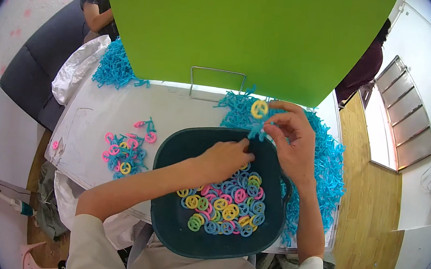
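Observation:
My right hand (293,138), above the far right rim of the dark green basin (173,153), pinches a blue branching plastic piece (257,131). A yellow spoked ring (259,109) sits at its upper end, slightly blurred. My left hand (226,160) reaches over the basin with its fingers curled together, just below the blue piece. What those fingertips hold, if anything, is hidden. Inside the basin lie many small spoked plastic rings (228,208) in yellow, pink, blue and green.
Heaps of blue branching pieces (324,172) cover the table's right side, with another pile (116,66) at the far left. Blue pieces carrying rings (127,150) lie left of the basin. A green board (244,36) stands behind; people sit beyond it on both sides.

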`<state>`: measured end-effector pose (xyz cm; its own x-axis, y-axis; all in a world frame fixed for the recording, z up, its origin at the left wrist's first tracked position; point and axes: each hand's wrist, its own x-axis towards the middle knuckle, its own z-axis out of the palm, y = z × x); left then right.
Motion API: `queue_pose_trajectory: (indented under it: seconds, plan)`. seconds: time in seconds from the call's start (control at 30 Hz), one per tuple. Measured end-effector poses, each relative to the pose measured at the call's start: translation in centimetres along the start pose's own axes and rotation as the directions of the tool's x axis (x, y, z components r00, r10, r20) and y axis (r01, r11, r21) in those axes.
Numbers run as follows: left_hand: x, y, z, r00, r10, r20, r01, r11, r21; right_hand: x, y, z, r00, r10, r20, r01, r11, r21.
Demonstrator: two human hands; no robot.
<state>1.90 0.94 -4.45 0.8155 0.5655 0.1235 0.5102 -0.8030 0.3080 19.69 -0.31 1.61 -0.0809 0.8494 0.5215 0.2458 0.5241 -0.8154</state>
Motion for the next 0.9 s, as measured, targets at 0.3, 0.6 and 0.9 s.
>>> queue_pose_trajectory:
  seconds: [0.3,0.6,0.9]
  plan:
    - [-0.6,-0.2,-0.4,0.981,-0.159,-0.110,0.149,0.984,-0.100,0.1,0.6,0.3,0.978,0.201,0.061,-0.210,0.920,0.330]
    - [-1.0,1.5,-4.0,0.786,-0.513,-0.345,-0.099,0.446,-0.889,-0.4,0.3,1.5,0.933,0.332,-0.136,-0.329,0.943,0.051]
    - [-1.0,0.1,-4.4,0.795,-0.566,-0.218,-0.080,0.258,-0.963,-0.6,0.8,2.0,0.975,0.206,-0.088,-0.186,0.964,0.192]
